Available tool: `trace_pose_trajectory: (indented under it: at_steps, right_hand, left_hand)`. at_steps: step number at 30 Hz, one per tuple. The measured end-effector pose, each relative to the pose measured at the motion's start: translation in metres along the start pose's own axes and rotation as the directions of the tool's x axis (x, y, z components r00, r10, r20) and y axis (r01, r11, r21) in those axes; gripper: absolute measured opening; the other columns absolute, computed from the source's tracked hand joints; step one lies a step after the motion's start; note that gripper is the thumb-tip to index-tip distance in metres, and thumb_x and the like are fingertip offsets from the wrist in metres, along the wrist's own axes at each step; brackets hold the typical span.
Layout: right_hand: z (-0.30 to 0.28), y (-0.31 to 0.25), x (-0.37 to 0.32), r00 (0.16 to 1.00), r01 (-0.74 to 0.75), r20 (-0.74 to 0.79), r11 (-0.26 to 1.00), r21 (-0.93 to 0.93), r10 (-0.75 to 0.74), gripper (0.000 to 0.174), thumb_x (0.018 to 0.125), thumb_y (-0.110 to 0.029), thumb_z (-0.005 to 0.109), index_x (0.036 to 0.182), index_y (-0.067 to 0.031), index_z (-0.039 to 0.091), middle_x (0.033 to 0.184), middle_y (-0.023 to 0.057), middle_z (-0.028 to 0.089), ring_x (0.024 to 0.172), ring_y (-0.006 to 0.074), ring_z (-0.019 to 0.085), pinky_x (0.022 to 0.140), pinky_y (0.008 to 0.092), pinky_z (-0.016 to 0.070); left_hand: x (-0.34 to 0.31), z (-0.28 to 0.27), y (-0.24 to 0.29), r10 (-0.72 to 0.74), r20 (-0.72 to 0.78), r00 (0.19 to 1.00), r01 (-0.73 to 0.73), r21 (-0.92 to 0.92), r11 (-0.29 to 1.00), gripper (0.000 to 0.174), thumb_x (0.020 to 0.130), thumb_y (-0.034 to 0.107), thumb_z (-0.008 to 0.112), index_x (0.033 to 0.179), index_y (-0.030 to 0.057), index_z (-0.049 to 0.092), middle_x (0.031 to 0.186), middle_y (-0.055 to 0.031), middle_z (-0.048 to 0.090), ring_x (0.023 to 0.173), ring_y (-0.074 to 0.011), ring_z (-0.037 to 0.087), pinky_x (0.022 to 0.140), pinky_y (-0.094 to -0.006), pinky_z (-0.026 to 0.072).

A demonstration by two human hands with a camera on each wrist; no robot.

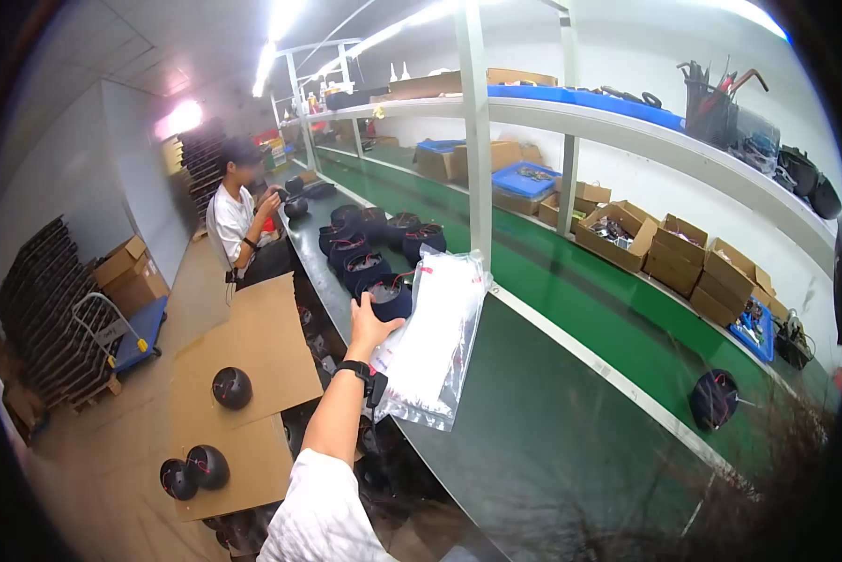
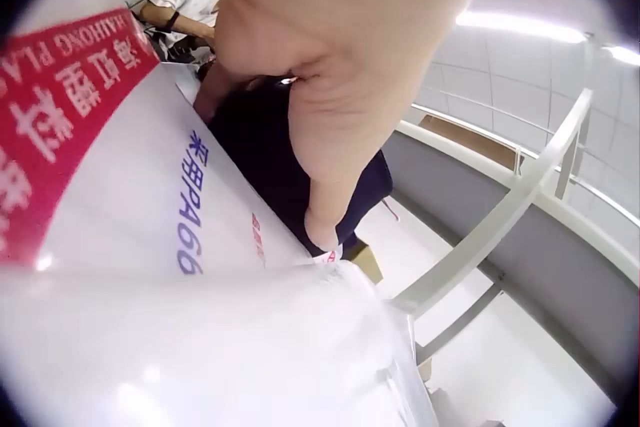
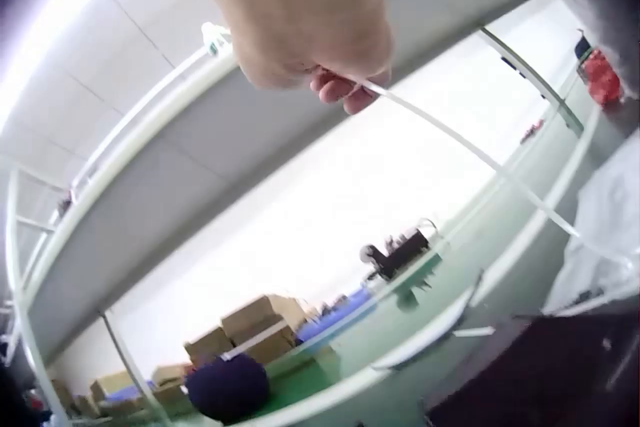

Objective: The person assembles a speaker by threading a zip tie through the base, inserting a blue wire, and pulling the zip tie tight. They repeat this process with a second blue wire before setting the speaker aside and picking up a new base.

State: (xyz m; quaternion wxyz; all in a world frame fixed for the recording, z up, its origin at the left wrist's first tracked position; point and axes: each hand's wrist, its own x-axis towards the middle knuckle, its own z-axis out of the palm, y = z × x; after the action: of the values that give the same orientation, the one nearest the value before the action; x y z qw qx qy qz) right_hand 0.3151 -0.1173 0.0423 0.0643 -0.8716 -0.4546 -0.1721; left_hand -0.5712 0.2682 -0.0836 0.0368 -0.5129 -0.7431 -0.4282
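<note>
My left hand (image 1: 372, 330) grips a black round shell (image 1: 390, 302) by its side, thumb and fingers spread about it. Red wire shows at the shell's opening. Beside that hand, on the dark bench, lies a clear bag of white cable ties (image 1: 435, 337); its printed label (image 2: 70, 117) fills much of the left wrist view. Several similar black shells (image 1: 349, 248) stand grouped just beyond. In the right wrist view my right hand (image 3: 310, 22) has curled fingers pinching a thin white cable tie (image 3: 470, 152), which trails down to the right. The head view does not show this hand.
A green conveyor belt (image 1: 571, 295) runs alongside, with another black shell (image 1: 714, 400) on it. Cardboard boxes (image 1: 676, 253) line its far side below a shelf (image 1: 618, 122). Shells (image 1: 232, 388) rest on cardboard (image 1: 252, 342) at left. Another person (image 1: 238, 220) sits farther along the bench.
</note>
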Motion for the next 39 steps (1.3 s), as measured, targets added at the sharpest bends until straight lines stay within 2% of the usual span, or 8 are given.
trace_pose_trajectory:
  at_steps: [9,11,15,19,26,30,33,39]
  right_hand:
    - [-0.158,-0.124,-0.080,0.839,0.381,-0.472,0.911,0.155,-0.271,0.009,0.091,-0.007,0.074,0.097,-0.0009,0.075,0.092,0.0174,0.075,0.080,0.0325,0.074,0.073,0.0379,0.0583]
    - [-0.176,-0.144,-0.098,0.791,0.444,-0.531,0.882,0.157,-0.303,0.008,0.090,-0.006,0.075,0.097,-0.0006,0.074,0.092,0.0170,0.075,0.079,0.0319,0.074,0.073,0.0372,0.0582]
    - [-0.180,-0.160,-0.134,0.819,0.448,-0.510,0.849,0.281,-0.263,0.007,0.090,-0.002,0.075,0.096,0.0000,0.073,0.091,0.0162,0.075,0.077,0.0307,0.074,0.071,0.0358,0.0579]
    - [-0.126,-0.163,-0.164,0.945,0.280,-0.306,0.762,0.584,-0.113,0.008,0.089,0.002,0.076,0.096,0.0006,0.072,0.091,0.0155,0.074,0.076,0.0295,0.073,0.070,0.0344,0.0576]
    - [-0.061,-0.153,-0.220,0.990,-0.087,0.009,0.547,0.832,0.143,0.013,0.098,-0.003,0.073,0.110,0.0010,0.072,0.094,0.0160,0.077,0.081,0.0240,0.077,0.070,0.0320,0.0593]
    - [-0.027,-0.143,-0.233,0.980,-0.130,0.036,0.491,0.861,0.197,0.016,0.098,-0.004,0.073,0.114,-0.0027,0.073,0.094,0.0153,0.077,0.072,0.0240,0.073,0.065,0.0334,0.0576]
    - [-0.020,-0.140,-0.236,0.978,-0.138,0.041,0.497,0.857,0.202,0.017,0.097,-0.005,0.074,0.114,-0.0035,0.075,0.093,0.0146,0.077,0.068,0.0215,0.072,0.063,0.0329,0.0565]
    - [-0.020,-0.150,-0.238,0.952,-0.194,0.062,0.429,0.882,0.301,0.015,0.096,-0.005,0.076,0.110,-0.0036,0.078,0.093,0.0134,0.079,0.063,0.0188,0.070,0.058,0.0314,0.0546]
  left_hand:
    - [-0.026,-0.071,0.052,0.297,-0.055,0.953,-0.302,-0.182,0.936,0.068,0.052,0.025,0.106,0.090,0.0057,0.053,0.105,-0.0205,0.066,0.110,-0.0416,0.065,0.103,-0.0510,0.0513]
    - [-0.048,-0.095,0.098,0.430,0.158,0.889,-0.389,-0.235,0.891,0.066,0.052,0.020,0.105,0.089,0.0069,0.052,0.128,-0.0275,0.066,0.141,-0.0503,0.054,0.109,-0.0535,0.0503]
    - [-0.129,-0.108,0.224,0.683,0.524,0.510,-0.384,-0.572,0.725,0.063,0.054,0.021,0.105,0.090,0.0084,0.054,0.135,-0.0280,0.064,0.147,-0.0500,0.050,0.107,-0.0459,0.0501]
    - [-0.229,-0.045,0.309,0.909,0.416,-0.012,-0.195,-0.893,0.406,0.059,0.060,0.023,0.103,0.091,0.0101,0.055,0.155,-0.0339,0.051,0.145,-0.0497,0.050,0.116,-0.0455,0.0446]
    - [-0.340,-0.008,0.383,0.837,0.239,-0.493,0.096,-0.941,0.325,0.065,0.058,0.018,0.105,0.104,0.0117,0.060,0.168,-0.0227,0.040,0.150,-0.0428,0.047,0.120,-0.0472,0.0434]
    - [-0.345,-0.011,0.412,0.781,0.293,-0.551,0.326,-0.786,0.525,0.112,0.059,0.020,0.106,0.153,0.0144,0.047,0.171,-0.0174,0.037,0.155,-0.0351,0.041,0.121,-0.0561,0.0412]
    - [-0.375,-0.030,0.437,0.779,0.532,-0.330,0.097,-0.802,0.589,0.063,0.086,0.015,0.089,0.142,0.0075,0.063,0.145,-0.0146,0.066,0.132,-0.0288,0.066,0.105,-0.0451,0.0566]
    - [-0.419,-0.014,0.457,0.871,0.408,-0.274,0.123,-0.883,0.453,0.010,0.096,0.006,0.077,0.100,-0.0015,0.079,0.094,-0.0112,0.080,0.089,-0.0207,0.077,0.084,-0.0339,0.0606]
